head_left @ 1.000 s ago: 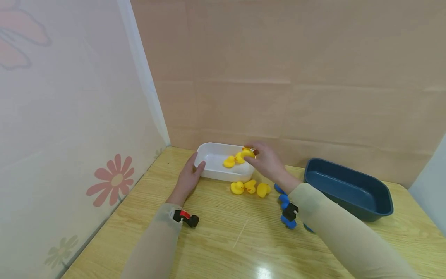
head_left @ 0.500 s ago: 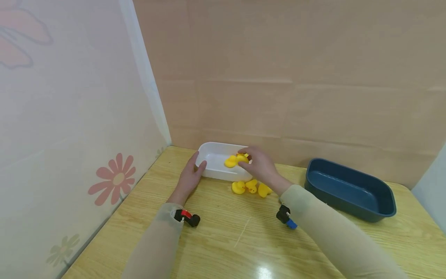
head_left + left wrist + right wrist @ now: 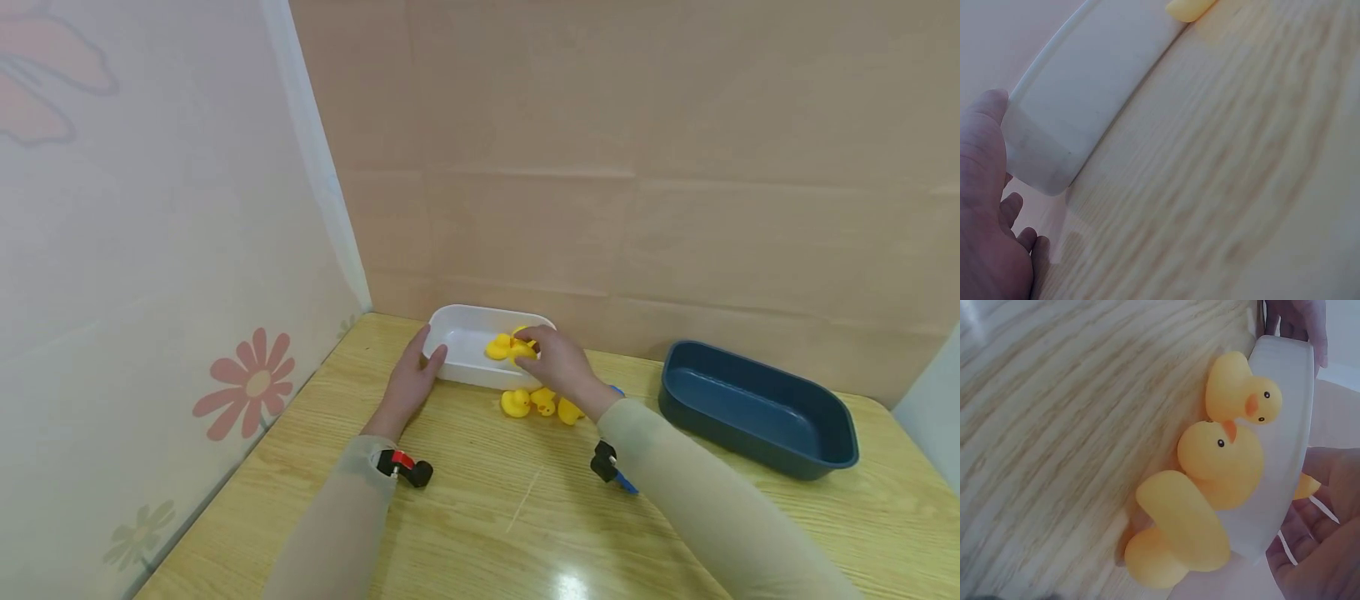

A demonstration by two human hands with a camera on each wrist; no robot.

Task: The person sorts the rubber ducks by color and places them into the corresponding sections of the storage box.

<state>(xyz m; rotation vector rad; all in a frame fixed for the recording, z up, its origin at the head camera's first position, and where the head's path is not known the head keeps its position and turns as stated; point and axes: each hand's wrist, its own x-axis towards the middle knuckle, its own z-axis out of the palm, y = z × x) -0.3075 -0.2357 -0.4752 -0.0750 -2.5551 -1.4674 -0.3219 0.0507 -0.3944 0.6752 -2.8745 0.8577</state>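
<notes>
At the back of the table stands a white plastic tub [image 3: 468, 374]. My left hand [image 3: 408, 387] grips its left end, with the thumb at the rim in the left wrist view and the fingers round the end. Inside the tub's right half, my right hand [image 3: 562, 362] holds a yellow rubber duck [image 3: 522, 352] between thumb and fingers. Just left of it lies another yellow duck [image 3: 498, 347]. In the right wrist view, only an orange-yellow bit of duck [image 3: 1307, 486] shows beside the right thumb. Three yellow ducks [image 3: 515, 403] lie in front of the tub.
A dark blue tub [image 3: 757, 417] stands to the right on the wooden table [image 3: 480, 517]. Blue pieces [image 3: 627, 482] peek out around my right forearm, mostly hidden by it. Brown paper [image 3: 525, 233] covers the back wall, and a flower-patterned sheet [image 3: 187, 250] hangs at left.
My right hand has moved left and slightly down into the white tub with the duck. The forearm now hides most of the blue pieces. My left hand has stayed at the tub's end.
</notes>
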